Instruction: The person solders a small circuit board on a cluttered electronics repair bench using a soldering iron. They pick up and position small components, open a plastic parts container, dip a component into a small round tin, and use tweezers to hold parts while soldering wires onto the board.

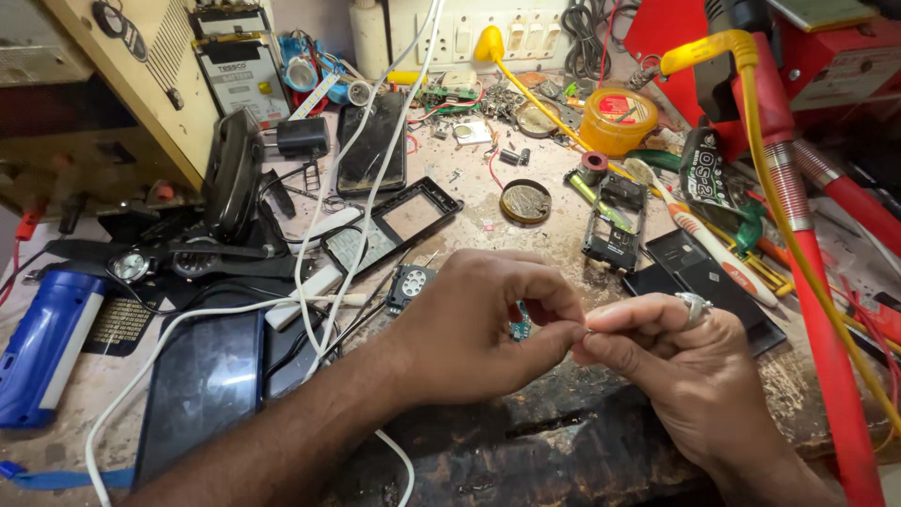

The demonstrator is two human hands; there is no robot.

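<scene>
Head view: left hand and right hand met fingertip to fingertip over the bench edge, both pinched shut on one tiny part, too small to identify; a small green board peeked behind the left fingers. The part looked light, stiff, fragile and easy to drop, best nipped by its ends. Counted: one toothbrush, one yellow tub, one blue torch.
</scene>
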